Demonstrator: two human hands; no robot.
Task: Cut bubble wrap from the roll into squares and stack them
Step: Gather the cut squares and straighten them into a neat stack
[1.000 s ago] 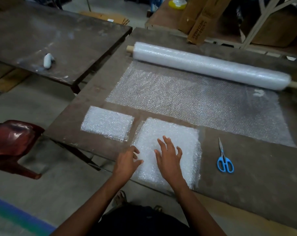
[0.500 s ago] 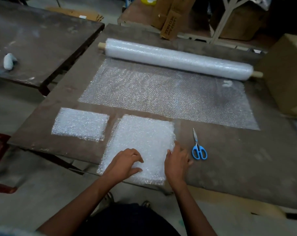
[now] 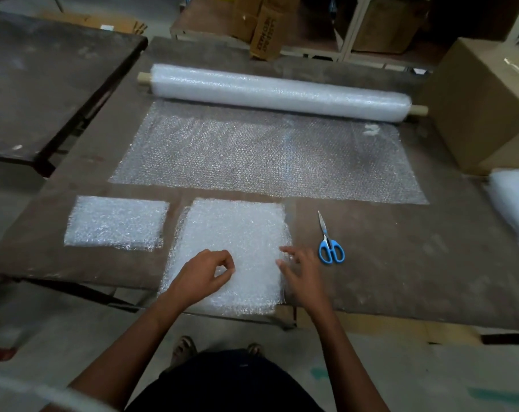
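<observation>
**Hands on a stack of cut bubble wrap at the near edge of the tabletop**

Roll of bubble wrap [image 3: 279,92] on a wooden core lies along the far edge of the tabletop [image 3: 401,263], with a single sheet [image 3: 267,153] unrolled from it toward the middle. A large stack of cut squares [image 3: 237,248] sits at the near edge, its front slightly overhanging. A smaller stack [image 3: 117,223] lies just to its left, apart from it. The left hand [image 3: 200,275] rests on the large stack with fingers curled, thumb and forefinger meeting; whether they pinch the wrap cannot be told. The right hand [image 3: 301,270] is at the stack's right edge, fingers spread and relaxed. Blue-handled scissors [image 3: 329,242], blades closed, lie just right of that hand. A big cardboard box [image 3: 484,105] stands at the far right corner. Printing on a carton [image 3: 265,34] beyond the far edge is too blurred to read.
</observation>
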